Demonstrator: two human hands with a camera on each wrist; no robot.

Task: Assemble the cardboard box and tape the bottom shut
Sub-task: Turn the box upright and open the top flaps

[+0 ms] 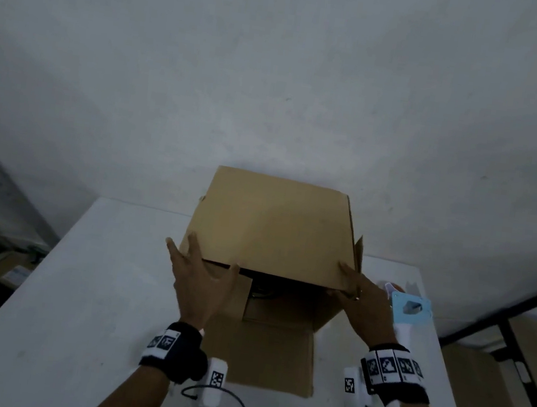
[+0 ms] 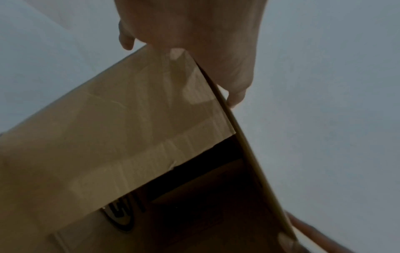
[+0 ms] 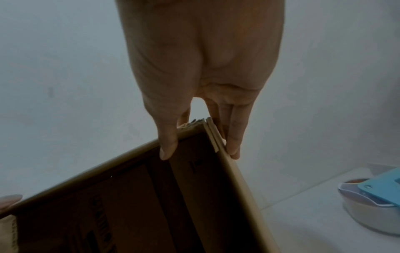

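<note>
A brown cardboard box lies on its side on the white table, its open end facing me. One long flap lies flat on the table towards me, and a short left flap is folded partly inward. My left hand rests with straight, spread fingers over the box's near top-left corner. My right hand pinches the near top-right corner, thumb inside and fingers outside. A blue and white tape dispenser sits just right of my right hand.
The tape dispenser stands on the table's right side, close to the box wall. A white wall rises behind the table. More cardboard boxes sit on the floor at left. A dark frame stands at right.
</note>
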